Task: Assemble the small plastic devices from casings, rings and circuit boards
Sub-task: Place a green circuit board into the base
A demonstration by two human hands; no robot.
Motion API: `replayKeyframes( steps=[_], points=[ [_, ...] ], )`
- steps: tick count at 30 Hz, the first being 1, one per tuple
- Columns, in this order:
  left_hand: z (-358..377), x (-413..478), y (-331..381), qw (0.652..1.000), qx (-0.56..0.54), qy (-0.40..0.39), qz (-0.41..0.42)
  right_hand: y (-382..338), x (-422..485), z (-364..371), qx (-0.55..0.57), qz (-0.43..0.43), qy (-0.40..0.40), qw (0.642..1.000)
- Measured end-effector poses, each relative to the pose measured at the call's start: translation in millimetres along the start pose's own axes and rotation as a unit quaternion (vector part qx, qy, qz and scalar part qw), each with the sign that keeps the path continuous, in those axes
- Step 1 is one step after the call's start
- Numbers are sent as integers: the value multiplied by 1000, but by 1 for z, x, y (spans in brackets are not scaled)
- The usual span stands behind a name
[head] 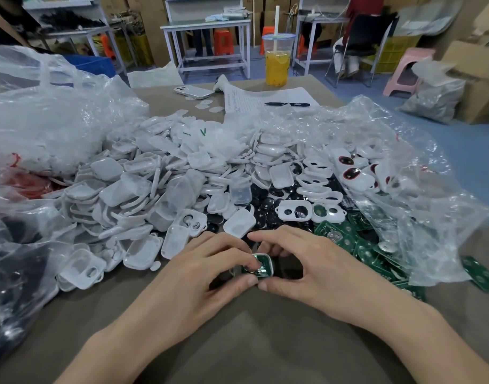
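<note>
Both hands meet over one small device (261, 268) near the table's front: a white casing with a green circuit board showing in it. My left hand (207, 270) pinches its left side, thumb below and a fingertip on the board. My right hand (298, 261) pinches its right side, fingers curled above and thumb underneath. Behind them lies a big heap of white casings (154, 189), with white rings (315, 178) and black round parts (268, 206) mixed in. Green circuit boards (370, 250) are piled to the right.
Crumpled clear plastic bags lie at the left (44, 112) and right (420, 195). At the far side of the brown table (251, 328) stand a cup of yellow drink (277, 62), a phone (193, 91), and a paper sheet (268, 99) with a black pen (287, 104).
</note>
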State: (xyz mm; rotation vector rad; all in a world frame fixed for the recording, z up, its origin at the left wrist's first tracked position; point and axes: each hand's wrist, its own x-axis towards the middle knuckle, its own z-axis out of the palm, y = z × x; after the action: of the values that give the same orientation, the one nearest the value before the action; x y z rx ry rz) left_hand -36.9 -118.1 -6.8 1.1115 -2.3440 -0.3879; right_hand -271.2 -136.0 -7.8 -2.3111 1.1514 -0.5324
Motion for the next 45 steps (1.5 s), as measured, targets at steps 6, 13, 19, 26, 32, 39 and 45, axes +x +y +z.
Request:
replayKeyframes(
  steps=[6, 13, 19, 26, 32, 39, 45],
  points=[
    [1, 0, 1, 1000, 10, 1, -2, 1, 0, 1, 6, 1, 6, 1000],
    [0, -1, 2, 1000, 24, -16, -2, -2, -1, 0, 2, -8, 13, 1000],
    [-1, -1, 3, 999, 36, -17, 3, -2, -2, -1, -3, 3, 5, 1000],
    [-1, -1, 5, 998, 56, -16, 24, -4, -2, -2, 22, 18, 2, 1000],
    [-3, -2, 6, 998, 61, -15, 22, -4, -2, -2, 22, 13, 2, 1000],
    [-1, -1, 9, 997, 62, -21, 34, -3, -1, -2, 25, 10, 1, 1000],
    [-2, -2, 8, 997, 59, -26, 30, -3, -1, -2, 27, 8, 6, 1000]
  ],
)
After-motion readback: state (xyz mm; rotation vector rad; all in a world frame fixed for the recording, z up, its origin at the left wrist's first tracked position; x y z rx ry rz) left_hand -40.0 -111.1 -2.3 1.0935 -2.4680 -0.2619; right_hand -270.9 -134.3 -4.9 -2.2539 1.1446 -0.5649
